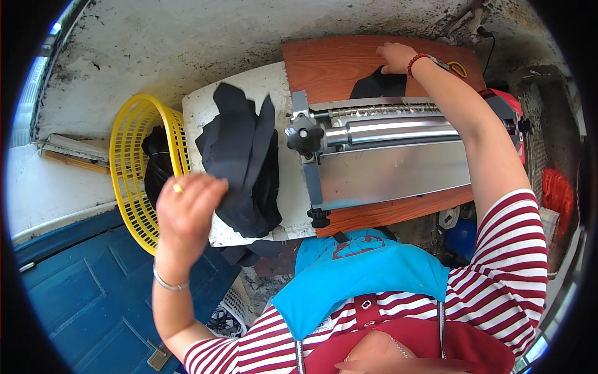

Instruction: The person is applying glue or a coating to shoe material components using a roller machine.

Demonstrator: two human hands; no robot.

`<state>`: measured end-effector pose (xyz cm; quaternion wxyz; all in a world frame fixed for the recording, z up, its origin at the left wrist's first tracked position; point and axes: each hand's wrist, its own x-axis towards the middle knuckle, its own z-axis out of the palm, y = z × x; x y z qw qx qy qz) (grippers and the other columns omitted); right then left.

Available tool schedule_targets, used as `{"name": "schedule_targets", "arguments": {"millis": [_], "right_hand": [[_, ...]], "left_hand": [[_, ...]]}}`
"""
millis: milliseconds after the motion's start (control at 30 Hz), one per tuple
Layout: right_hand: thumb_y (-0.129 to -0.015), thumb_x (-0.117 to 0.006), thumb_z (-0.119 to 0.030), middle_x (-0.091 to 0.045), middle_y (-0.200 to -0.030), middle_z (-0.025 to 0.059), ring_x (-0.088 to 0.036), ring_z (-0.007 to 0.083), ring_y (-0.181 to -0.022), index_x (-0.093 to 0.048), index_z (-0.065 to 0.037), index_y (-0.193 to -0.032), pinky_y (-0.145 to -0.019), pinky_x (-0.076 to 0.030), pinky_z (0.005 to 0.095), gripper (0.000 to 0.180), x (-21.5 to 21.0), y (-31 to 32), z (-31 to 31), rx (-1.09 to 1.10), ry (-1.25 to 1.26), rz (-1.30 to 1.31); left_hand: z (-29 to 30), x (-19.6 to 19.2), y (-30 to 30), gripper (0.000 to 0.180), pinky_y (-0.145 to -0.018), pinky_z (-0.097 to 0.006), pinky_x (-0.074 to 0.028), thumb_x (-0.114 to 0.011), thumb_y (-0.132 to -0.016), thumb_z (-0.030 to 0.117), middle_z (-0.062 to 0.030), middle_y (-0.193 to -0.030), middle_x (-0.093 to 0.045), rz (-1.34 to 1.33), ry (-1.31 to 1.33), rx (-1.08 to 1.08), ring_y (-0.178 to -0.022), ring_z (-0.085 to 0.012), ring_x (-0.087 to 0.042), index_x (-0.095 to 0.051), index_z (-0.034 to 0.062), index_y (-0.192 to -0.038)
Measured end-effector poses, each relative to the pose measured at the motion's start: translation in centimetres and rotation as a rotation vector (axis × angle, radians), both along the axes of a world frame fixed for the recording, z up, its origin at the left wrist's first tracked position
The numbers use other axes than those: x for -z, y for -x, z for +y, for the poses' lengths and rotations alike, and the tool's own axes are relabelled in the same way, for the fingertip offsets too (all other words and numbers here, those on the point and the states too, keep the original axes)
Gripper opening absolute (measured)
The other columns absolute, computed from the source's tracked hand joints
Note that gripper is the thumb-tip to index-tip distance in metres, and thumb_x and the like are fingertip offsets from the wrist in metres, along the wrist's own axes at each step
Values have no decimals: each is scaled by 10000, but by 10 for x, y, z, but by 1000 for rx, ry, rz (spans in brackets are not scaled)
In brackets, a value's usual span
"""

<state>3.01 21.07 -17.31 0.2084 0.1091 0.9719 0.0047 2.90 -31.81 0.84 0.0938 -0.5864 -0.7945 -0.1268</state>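
Observation:
My right hand point(397, 58) reaches over a roller machine point(392, 131) to its far side, thumb and fingers apart. It is beside a flat black sheet piece point(379, 85) that lies against the machine's back; whether the thumb touches it I cannot tell. My left hand point(190, 198), blurred by motion, hovers at the left edge of a pile of black sheet pieces point(243, 156), with its fingers bent and close together. A yellow band point(178, 187) is on one finger. Nothing shows in this hand, but its fingertips are smeared.
A yellow plastic basket point(134, 181) with black material inside stands left of the white board point(283, 93) under the pile. Black knobs point(305, 134) stick out at the machine's left end. Scissors with yellow handles point(458, 68) lie on the wooden top point(330, 56), near the wall.

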Motion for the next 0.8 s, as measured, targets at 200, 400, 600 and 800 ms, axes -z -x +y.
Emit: {"name": "schedule_targets", "arguments": {"millis": [200,400,600,800], "right_hand": [[-799,-835,-307,-578,-1400,159,-564,333,-1288,-506,-72,-1426,-1036,-491,446,746,34,11,0,-77,-82,-200],[-808,-808,-286,-656,-1258,191,-611,368,-1198,-574,-36,-1325,-1007,-497,465,620,71,0,14,-9,-119,-250],[-855,-679,-154,-714,-1070,233,-681,375,-1059,-733,31,-961,-912,-550,467,220,74,5,15,-17,-137,-158],[-860,-653,-163,-703,-1006,220,-676,384,-985,-692,-12,-1058,-861,-544,476,252,45,20,28,-90,4,174]], "left_hand": [[-81,84,-57,306,-876,-414,-483,-640,-600,-100,-84,-933,-662,-301,117,-339,-950,-294,-648,-667,42,-870],[-97,98,-67,352,-829,-414,-483,-612,-543,-139,-108,-921,-639,-349,-24,-515,-919,-312,-634,-660,16,-855],[-101,109,-77,345,-815,-416,-481,-597,-537,-152,-110,-899,-626,-327,-34,-572,-892,-322,-623,-654,8,-837],[-100,121,-81,343,-821,-410,-471,-586,-553,-171,-100,-894,-630,-346,-16,-618,-896,-328,-608,-647,16,-834]]}}
